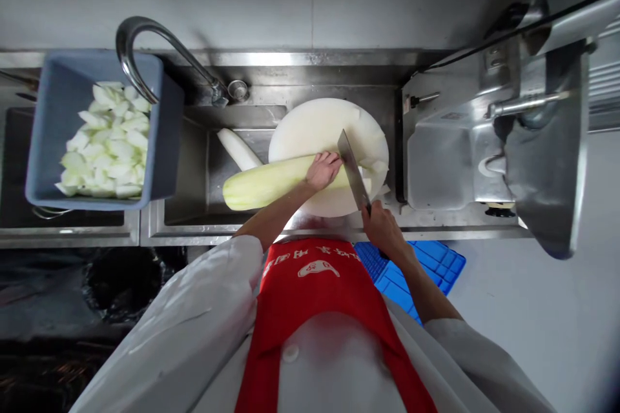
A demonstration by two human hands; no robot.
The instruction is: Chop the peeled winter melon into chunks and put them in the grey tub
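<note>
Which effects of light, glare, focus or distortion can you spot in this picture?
Head view: glare along the back ledge; head view: deep shadow at lower left, hiding detail around the black bag; head view: the board looks flattened into an oval; head view: the cleaver looks fairly sharp.

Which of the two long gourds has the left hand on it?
The yellow-green gourd, thicker and nearer the person, its right part over the board. The whiter one, partly hidden behind it, has no hand on it.
</note>
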